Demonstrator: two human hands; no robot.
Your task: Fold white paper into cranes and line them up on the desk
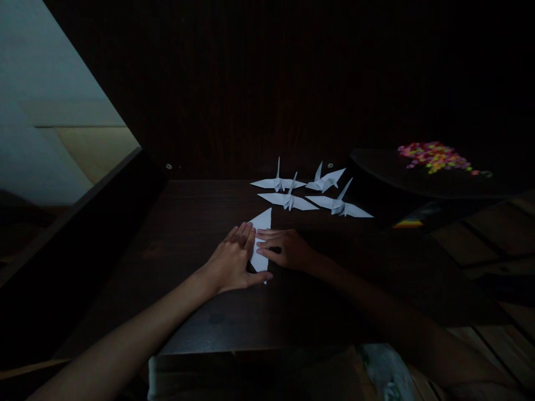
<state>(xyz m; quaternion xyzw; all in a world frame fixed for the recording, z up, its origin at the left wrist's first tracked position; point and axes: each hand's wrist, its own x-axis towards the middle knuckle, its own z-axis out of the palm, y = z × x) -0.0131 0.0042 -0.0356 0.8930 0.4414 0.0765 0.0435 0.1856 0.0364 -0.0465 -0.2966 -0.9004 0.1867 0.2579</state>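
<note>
The fingers of the left hand are lying flat and close together on the paper, and its thumb is stretching out over the bottom part. The fingers of the right hand are reaching in from the other side, a little spread, with their tips resting on the paper. I cannot tell if they are pinching it.

Under both hands, a white three-sided piece of folded paper is lying between the back edge and the front edge of a dark brown wooden surface. Its left side is hiding under the left hand. It is showing no wings or neck, so it is probably only at an early fold, with most folds left.

Past it, near the back edge, four white folded-paper birds are sitting in two rows, wings out and necks up. They are looking all done.

Farther right, a small heap of pink, red and yellow bits is resting on a black curved thing.
</note>
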